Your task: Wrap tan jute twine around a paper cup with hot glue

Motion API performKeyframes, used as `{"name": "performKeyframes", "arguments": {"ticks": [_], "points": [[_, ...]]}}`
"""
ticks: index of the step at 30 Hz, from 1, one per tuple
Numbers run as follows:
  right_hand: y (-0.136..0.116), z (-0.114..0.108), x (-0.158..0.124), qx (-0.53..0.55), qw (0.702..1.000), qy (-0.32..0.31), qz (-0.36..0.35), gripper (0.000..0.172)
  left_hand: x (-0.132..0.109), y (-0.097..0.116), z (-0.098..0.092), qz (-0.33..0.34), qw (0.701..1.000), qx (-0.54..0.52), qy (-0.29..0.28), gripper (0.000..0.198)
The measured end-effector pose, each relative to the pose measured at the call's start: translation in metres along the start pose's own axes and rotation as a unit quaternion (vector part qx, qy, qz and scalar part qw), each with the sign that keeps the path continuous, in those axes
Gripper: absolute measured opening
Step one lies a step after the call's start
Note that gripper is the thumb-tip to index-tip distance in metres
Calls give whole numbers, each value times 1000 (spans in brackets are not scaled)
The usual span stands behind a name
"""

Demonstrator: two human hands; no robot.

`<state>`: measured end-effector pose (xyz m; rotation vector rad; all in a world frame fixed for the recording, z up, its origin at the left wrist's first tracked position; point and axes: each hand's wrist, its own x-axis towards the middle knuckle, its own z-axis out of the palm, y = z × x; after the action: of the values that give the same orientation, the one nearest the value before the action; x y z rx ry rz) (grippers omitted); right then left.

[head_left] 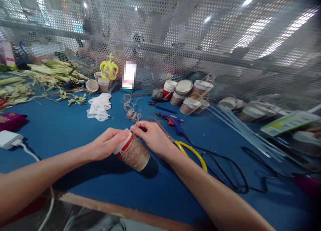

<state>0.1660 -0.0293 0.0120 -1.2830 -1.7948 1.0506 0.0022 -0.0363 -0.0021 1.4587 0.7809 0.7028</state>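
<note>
A paper cup (134, 152), tilted above the blue table, is wound with brown twine over most of its side; a white and red band shows bare near its rim. My left hand (110, 142) is closed round the rim end, some fingers hidden behind or inside the cup. At the edge of the winding, my right hand (150, 134) pinches the twine between thumb and fingertips. Just beyond the hands lies a loose tangle of twine (131, 110). Scissors with yellow handles (193, 152) rest beside my right forearm, partly covered by it.
Behind my right hand lies a blue glue gun (173, 120) with a black cord. Several twine-wrapped cups (190, 103) stand at the back, near clear glue sticks (240, 134). White crumpled cloth (99, 106), a yellow crown (109, 68) and corn husks (50, 73) are left. A perforated screen (160, 33) closes the back.
</note>
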Motion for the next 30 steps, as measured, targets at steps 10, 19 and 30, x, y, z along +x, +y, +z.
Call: {"name": "performKeyframes", "arguments": {"ticks": [10,19,30], "points": [[5,-3,5,-32,997,-17,64,28,5,-2,1,-19,995,-92,39,41],[-7,-23,-2,27,980,-164,106,45,16,-3,-3,-53,959,-236,150,35],[2,-23,-25,8,995,-51,85,41,8,-1,-5,50,994,-101,-7,29]]}}
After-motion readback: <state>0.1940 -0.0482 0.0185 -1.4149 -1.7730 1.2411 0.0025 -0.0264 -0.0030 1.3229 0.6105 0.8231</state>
